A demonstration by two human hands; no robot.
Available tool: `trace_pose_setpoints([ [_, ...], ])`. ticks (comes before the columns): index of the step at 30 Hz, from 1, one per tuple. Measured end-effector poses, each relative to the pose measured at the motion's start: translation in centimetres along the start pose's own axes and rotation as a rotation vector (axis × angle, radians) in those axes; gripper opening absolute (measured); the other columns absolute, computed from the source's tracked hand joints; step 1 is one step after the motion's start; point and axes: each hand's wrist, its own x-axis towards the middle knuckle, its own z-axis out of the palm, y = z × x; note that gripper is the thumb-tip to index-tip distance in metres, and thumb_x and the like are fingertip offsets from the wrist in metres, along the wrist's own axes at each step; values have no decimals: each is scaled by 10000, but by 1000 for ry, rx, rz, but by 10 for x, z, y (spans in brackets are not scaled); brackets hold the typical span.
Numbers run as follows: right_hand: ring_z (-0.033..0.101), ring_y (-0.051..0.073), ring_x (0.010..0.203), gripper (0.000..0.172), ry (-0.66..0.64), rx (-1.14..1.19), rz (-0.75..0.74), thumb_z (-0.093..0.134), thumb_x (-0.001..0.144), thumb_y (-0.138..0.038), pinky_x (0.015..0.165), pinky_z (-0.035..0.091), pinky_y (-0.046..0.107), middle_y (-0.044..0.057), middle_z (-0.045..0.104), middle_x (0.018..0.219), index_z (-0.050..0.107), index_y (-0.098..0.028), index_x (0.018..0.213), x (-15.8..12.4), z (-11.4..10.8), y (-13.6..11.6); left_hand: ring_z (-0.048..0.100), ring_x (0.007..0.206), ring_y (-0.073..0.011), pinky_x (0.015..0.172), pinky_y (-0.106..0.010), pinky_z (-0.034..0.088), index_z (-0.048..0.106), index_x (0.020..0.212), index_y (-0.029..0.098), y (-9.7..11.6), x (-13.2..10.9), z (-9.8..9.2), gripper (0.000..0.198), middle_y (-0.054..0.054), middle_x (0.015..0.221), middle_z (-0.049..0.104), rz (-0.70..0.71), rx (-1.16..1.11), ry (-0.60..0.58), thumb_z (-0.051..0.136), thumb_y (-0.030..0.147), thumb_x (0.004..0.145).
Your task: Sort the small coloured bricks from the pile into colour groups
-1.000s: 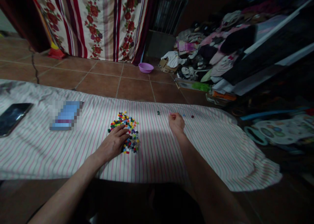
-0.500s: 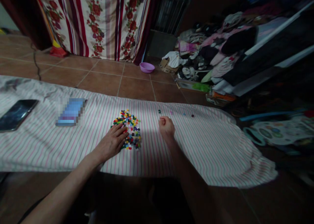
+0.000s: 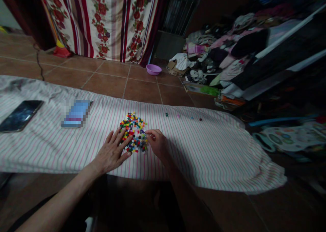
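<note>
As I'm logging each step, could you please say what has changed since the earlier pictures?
The right hand seems to have let go of the pink piece and moved left to the right edge of the colourful pile. The left hand spread wider. The dark phone stayed put.

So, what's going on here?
Someone is busy with a pile of small coloured pieces on a striped cloth. The left hand lies spread over the pile's left side. The right hand is at its right edge; whether it holds anything, I can't tell. Farther right, a few pieces sit apart.
</note>
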Motion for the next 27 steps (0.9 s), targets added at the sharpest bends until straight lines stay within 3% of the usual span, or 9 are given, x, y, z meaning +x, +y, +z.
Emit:
trace_pose_setpoints([
  [11, 627, 156, 777, 177, 27, -21, -3, 514, 823, -163, 744, 507, 265, 42, 648, 867, 677, -200, 881, 2, 2, 24, 161, 1449, -336, 1138, -547, 237, 274, 1484, 255, 23, 16, 10, 666, -130, 1578, 190, 50, -10, 41, 481, 514, 906],
  [19, 629, 153, 785, 196, 4, -46, 16, 511, 840, -140, 763, 500, 264, 41, 646, 877, 684, -201, 908, 7, 1, 22, 187, 1445, -327, 1138, -547, 253, 309, 1469, 295, 30, 29, 12, 596, -104, 1570, 232, 49, -8, 54, 492, 425, 917],
  [27, 611, 142, 771, 180, -47, -25, -17, 544, 832, -135, 730, 482, 239, 26, 637, 855, 700, -224, 852, 16, 1, 15, 216, 1435, -339, 1112, -577, 287, 456, 1389, 250, 31, 36, 14, 485, -137, 1524, 330, 10, -25, 51, 478, 386, 924],
])
